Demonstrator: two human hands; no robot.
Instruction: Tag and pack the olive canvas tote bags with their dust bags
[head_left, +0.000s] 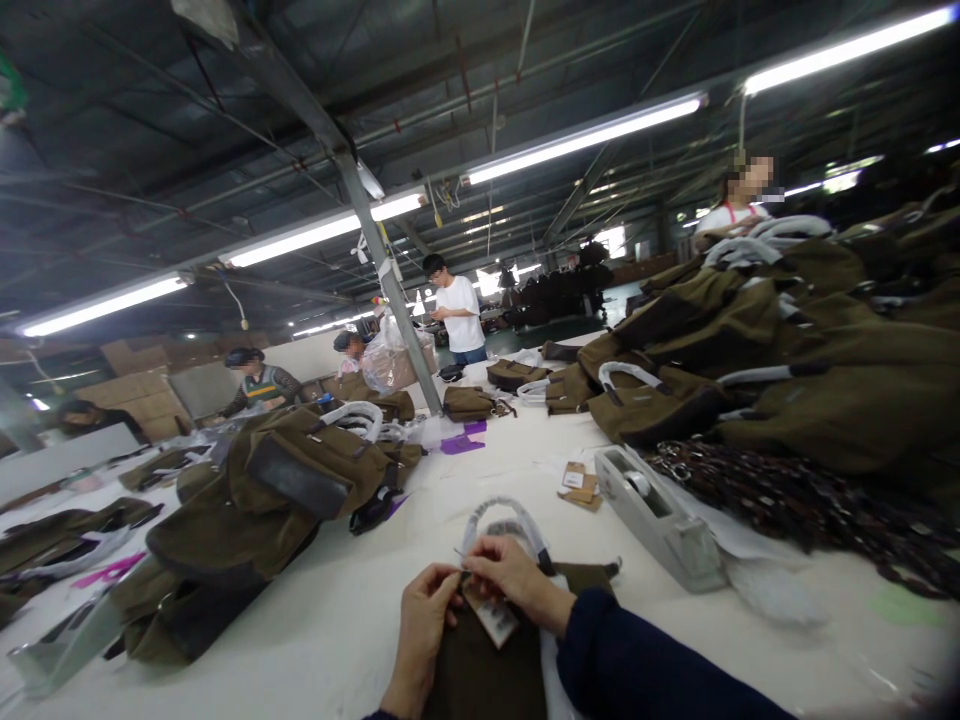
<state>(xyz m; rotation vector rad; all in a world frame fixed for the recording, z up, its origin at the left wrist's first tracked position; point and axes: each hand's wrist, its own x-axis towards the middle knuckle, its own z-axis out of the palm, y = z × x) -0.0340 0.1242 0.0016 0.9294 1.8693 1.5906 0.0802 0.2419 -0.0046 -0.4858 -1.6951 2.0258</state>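
Centrally, at the near side of the worktop (pixel 330 630): one olive bag (pixel 487 675), its handle (pixel 531 528) wrapped in white, a hang tag (pixel 498 625) against its front. Left hand (pixel 427 605): fingers pinched together by the tag's top, exact hold too small to tell. Right hand (pixel 516 575): fingers pinching a thin strand (pixel 458 552). Beyond, rightward: brown cards (pixel 579 487), grey tape dispenser (pixel 694 550), heaped bags (pixel 847 410). Leftward: piled bags (pixel 225 530).

It's a bag-factory flr, w/ strip lights (pixel 585 139) under roof beams (pixel 304 100), olive bags (pixel 847 405) heaped & co-workers (pixel 460 315) nr.
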